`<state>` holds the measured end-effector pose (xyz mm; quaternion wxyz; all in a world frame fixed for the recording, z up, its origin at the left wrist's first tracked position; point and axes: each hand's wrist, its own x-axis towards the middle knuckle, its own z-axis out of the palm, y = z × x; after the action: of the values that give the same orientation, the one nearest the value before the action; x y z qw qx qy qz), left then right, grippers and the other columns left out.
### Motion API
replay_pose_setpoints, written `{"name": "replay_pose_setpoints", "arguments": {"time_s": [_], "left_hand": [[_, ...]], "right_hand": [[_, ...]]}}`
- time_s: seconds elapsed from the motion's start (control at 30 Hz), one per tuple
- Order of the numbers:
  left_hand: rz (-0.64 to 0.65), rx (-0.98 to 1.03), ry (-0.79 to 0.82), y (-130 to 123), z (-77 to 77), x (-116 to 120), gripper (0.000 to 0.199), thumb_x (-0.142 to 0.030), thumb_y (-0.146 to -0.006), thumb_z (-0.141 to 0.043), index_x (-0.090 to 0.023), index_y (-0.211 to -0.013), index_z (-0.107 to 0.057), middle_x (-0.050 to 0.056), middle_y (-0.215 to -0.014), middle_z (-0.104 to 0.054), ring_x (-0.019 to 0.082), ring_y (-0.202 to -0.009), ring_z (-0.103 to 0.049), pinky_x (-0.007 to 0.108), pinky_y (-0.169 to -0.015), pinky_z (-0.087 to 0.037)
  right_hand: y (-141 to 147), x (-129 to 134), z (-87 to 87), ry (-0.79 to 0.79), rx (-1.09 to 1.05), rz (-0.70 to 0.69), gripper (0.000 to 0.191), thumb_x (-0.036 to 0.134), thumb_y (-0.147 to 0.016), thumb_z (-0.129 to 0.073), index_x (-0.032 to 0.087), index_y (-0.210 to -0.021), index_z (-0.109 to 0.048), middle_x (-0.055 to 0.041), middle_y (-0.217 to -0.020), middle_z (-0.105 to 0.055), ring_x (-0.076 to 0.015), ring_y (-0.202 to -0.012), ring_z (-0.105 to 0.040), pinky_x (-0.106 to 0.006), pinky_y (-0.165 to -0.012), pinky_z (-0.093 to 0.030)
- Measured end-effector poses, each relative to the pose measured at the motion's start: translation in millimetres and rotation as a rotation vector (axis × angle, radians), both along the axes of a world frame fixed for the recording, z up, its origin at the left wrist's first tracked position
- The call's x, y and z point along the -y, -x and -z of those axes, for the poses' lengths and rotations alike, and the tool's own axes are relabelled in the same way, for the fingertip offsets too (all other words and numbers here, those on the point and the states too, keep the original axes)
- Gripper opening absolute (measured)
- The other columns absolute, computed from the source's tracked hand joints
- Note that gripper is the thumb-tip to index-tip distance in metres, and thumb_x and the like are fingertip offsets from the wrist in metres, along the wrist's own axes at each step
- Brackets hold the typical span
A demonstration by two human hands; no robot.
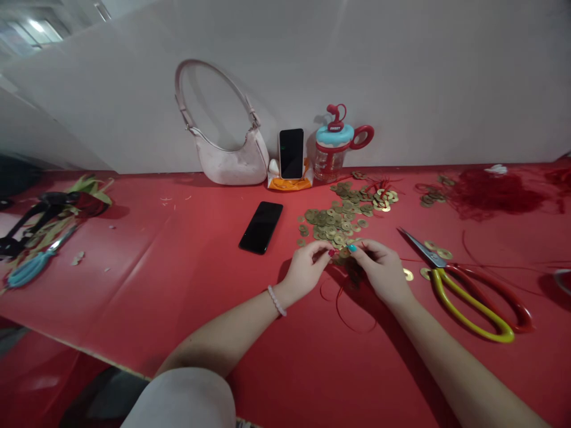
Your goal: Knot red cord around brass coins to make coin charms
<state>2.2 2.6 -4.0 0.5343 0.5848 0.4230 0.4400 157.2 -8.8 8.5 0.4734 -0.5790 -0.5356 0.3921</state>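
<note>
While coins (pixel 332 221) lie heaped, lidded cup (pixel 333 142), handbag (pixel 232 161)

Dim | bright lamp (pixel 36 25) upper left | soft shadows on table (pixel 196 267) | edges stretched, blurred

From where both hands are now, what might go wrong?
The right hand might brush the pointed end of the scissors lying beside it. The red cord looping below the hands could tangle. The left hand could scatter the coins heaped loosely just beyond it.
</note>
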Motion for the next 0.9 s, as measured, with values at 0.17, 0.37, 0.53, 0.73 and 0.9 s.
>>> {"name": "replay_pose_setpoints", "arguments": {"time_s": [0.17,0.37,0.53,0.73,0.9], "left_hand": [[0.046,-0.034,-0.023,1.2,-2.3,0.9,0.012,-0.010,-0.079,-0.052,-0.013,-0.088,-0.060,0.007,-0.088,-0.065,0.013,-0.081,-0.060,0.027,-0.077,-0.049],[0.030,0.014,0.017,0.5,-1.0,-0.1,0.011,-0.013,-0.081,-0.051,-0.013,-0.089,-0.058,0.005,-0.088,-0.062,0.012,-0.078,-0.059,0.026,-0.076,-0.049],[0.041,0.026,0.018,0.5,0.3,0.0,0.011,-0.013,-0.082,-0.049,-0.014,-0.091,-0.057,0.004,-0.088,-0.061,0.011,-0.077,-0.059,0.026,-0.076,-0.050],[0.033,0.016,0.029,0.5,-1.0,-0.2,0.011,-0.013,-0.082,-0.048,-0.014,-0.090,-0.056,0.004,-0.087,-0.060,0.011,-0.077,-0.058,0.026,-0.076,-0.050],[0.050,0.007,0.003,0.6,-1.8,0.5,0.011,-0.012,-0.081,-0.050,-0.013,-0.089,-0.058,0.006,-0.089,-0.062,0.012,-0.081,-0.059,0.027,-0.078,-0.049]], "right_hand": [[1.3,0.2,1.3,0.017,-0.004,-0.027,0.028,0.044,-0.073,-0.059,0.017,-0.068,-0.060,0.0000,-0.056,-0.055,-0.0110,-0.049,-0.047,-0.022,-0.046,-0.038],[0.3,0.0,3.2,0.038,-0.097,-0.005,0.031,0.048,-0.072,-0.060,0.017,-0.068,-0.059,0.0023,-0.051,-0.049,-0.0096,-0.046,-0.042,-0.021,-0.042,-0.034],[-0.4,-0.1,2.8,0.041,-0.101,-0.006,0.031,0.047,-0.073,-0.060,0.017,-0.067,-0.058,0.0028,-0.051,-0.049,-0.0092,-0.046,-0.042,-0.021,-0.043,-0.034],[-1.3,-0.3,4.1,0.051,-0.095,-0.028,0.029,0.046,-0.074,-0.059,0.017,-0.069,-0.059,0.0028,-0.052,-0.050,-0.0089,-0.047,-0.043,-0.020,-0.043,-0.034],[-1.0,-1.2,4.1,0.057,-0.108,-0.066,0.029,0.046,-0.073,-0.060,0.017,-0.070,-0.061,0.0002,-0.059,-0.057,-0.0107,-0.052,-0.049,-0.021,-0.047,-0.039]]}}
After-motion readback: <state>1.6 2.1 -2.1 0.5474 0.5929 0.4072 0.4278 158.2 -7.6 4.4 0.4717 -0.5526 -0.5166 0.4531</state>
